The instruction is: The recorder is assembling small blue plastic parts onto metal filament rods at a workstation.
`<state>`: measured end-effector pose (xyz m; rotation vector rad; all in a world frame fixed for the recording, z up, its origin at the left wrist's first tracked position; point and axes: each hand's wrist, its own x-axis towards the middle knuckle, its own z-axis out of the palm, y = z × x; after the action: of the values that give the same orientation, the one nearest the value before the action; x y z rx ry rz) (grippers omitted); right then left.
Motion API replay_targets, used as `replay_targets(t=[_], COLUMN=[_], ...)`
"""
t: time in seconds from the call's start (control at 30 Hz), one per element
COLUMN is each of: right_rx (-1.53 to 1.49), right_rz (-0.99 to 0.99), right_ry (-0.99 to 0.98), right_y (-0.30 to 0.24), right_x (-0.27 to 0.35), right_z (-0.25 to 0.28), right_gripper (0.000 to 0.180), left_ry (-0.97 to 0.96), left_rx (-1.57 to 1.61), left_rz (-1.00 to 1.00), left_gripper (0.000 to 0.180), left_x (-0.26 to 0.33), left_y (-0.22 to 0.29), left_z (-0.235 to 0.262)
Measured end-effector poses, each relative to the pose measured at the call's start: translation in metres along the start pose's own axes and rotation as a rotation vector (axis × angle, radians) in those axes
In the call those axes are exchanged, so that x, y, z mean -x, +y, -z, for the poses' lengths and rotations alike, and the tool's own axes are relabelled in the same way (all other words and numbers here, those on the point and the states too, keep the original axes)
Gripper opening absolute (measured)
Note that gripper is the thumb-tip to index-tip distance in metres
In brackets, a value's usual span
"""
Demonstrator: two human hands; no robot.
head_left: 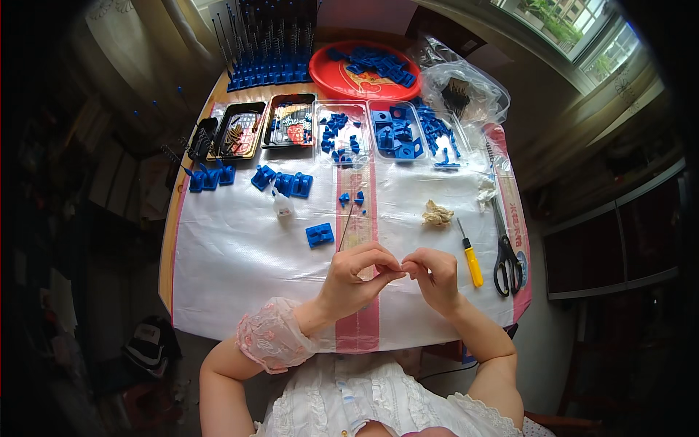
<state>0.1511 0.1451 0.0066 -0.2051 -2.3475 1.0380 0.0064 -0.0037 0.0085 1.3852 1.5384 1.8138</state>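
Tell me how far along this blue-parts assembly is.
Done, apparently: rows of blue bases with upright rods stand at the table's far edge. In hand: the left hand and right hand pinch something small together, a thin rod rising from the left. Left: loose blue pieces in the clear trays and the red tray.

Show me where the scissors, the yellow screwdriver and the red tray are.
scissors (504,256): head view, on the black handles near the pivot.
yellow screwdriver (473,265): head view, middle of the yellow handle.
red tray (325,76): head view, bare left rim, beside the blue parts.
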Motion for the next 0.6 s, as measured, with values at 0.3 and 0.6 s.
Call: replay_targets(t=[0.3, 0.6], right_rx=[-0.296, -0.273], right_rz=[-0.199, -0.171], right_ry=[-0.033, -0.026], right_y=[-0.0014, 0.002], right_x=[0.0054, 0.0053], right_z=[-0.0055, -0.006], right_gripper=[0.014, 0.016], left_ry=[0.006, 0.025], left_rx=[0.258, 0.043], left_rz=[0.182, -0.001], left_gripper=[0.014, 0.017], left_x=[0.0049, 0.001], left_y=[-0.0032, -0.0003], left_z=[-0.0045, -0.001])
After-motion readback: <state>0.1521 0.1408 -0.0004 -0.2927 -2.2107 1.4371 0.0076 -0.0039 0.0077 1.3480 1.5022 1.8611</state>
